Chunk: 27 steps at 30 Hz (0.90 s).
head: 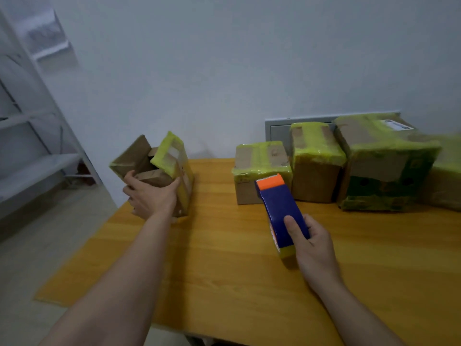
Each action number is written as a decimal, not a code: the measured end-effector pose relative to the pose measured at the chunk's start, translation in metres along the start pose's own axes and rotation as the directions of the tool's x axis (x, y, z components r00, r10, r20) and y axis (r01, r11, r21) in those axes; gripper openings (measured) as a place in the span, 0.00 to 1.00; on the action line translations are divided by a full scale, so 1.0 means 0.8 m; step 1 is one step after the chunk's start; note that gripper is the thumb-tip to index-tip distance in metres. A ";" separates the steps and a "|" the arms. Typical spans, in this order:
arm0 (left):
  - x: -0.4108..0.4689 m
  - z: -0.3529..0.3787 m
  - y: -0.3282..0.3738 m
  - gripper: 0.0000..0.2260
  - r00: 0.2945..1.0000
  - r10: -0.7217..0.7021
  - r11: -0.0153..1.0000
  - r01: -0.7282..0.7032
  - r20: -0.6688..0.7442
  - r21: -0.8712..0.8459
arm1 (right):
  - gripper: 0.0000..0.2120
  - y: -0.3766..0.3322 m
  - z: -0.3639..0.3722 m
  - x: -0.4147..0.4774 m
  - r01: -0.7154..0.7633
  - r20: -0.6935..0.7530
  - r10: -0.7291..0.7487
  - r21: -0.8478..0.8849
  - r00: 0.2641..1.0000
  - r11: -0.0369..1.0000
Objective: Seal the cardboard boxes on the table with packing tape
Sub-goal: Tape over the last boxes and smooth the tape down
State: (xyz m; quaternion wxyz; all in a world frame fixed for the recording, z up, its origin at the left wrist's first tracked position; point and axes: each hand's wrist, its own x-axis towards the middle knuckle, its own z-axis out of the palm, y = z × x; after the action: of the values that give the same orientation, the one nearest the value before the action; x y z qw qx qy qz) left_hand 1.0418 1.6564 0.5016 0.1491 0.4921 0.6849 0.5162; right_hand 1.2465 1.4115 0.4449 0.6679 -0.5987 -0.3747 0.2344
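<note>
Status of work: three cardboard boxes at the rear right of the table (224,258) are closed and bound over their tops in yellow-green tape, namely the small box (259,168), the middle box (316,158) just beside it and the large box (384,161) to the right of that. A fourth taped shape at the far right edge is too blurred to assess. These are judged done. One item is outstanding: the open box (159,171) stands at the left edge of the table, well apart from the finished group, its flaps up and apart and the interior exposed. Strips of the same tape show on its flaps and side, but the top seam is not closed. No fresh tape is seen laid on it. Left hand (149,196): spans the near side of the open box, thumb on one side and fingers wrapped round the other, gripping it. Whether the box is tilted by this grip or resting flat cannot be told for certain. Right hand (314,245): closed round the rear of the tape dispenser (279,203), thumb lying flat along its blue top, orange cutter head pointing away toward the finished boxes. The dispenser is held above the table centre, not touching any box. Judgement: the flaps need folding down before tape can be applied
</note>
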 end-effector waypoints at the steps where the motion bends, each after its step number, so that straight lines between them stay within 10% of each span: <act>1: 0.001 -0.002 0.000 0.47 1.000 0.009 1.000 -0.009 -0.018 -0.021 | 0.19 0.001 0.000 0.001 -0.001 0.000 0.001 0.003 1.000 1.000; 11: -0.032 -0.103 -0.010 0.45 0.949 0.286 0.914 -0.311 -0.131 -0.261 | 0.18 0.000 -0.002 0.002 -0.024 0.024 0.024 0.023 0.999 0.999; 21: -0.105 -0.147 -0.019 0.42 0.863 0.384 0.788 -0.121 0.328 -0.604 | 0.15 -0.051 -0.027 -0.024 0.254 -0.283 -0.190 0.208 0.940 0.945; 27: -0.121 -0.153 -0.030 0.41 0.745 0.483 0.760 -0.097 0.459 -0.643 | 0.16 -0.126 -0.070 -0.036 0.368 -0.134 -0.343 0.276 0.930 0.888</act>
State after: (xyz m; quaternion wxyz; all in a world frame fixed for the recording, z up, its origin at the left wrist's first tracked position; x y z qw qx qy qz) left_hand 0.9879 1.5080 0.5038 0.4141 0.6651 0.3191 0.5333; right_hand 1.2589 1.3374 0.5370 0.7962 -0.4222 -0.4112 0.1371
